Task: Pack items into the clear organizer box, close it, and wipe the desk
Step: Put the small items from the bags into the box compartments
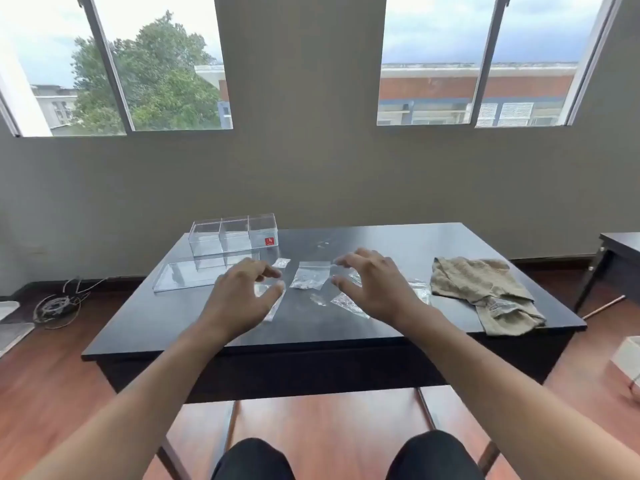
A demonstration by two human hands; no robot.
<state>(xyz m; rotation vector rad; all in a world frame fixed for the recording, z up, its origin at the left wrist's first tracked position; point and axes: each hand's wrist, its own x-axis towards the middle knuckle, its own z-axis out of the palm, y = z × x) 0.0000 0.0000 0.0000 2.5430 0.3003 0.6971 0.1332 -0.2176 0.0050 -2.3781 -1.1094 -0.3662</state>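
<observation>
A clear organizer box (232,236) with three compartments and a red sticker stands at the desk's back left. Its flat clear lid (188,276) lies in front of it. Several small clear plastic bags lie mid-desk, one (309,276) between my hands and another (348,304) near my right hand. My left hand (244,295) hovers over a bag with loosely curved fingers and holds nothing. My right hand (372,283) hovers likewise, fingers spread above the bags. An olive-tan cloth (481,289) lies crumpled at the desk's right.
The dark desk (207,336) stands against a grey wall below two windows. Another dark table (620,251) is at the far right. Coiled wire (57,304) lies on the wooden floor at left. My knees show below the desk's front edge.
</observation>
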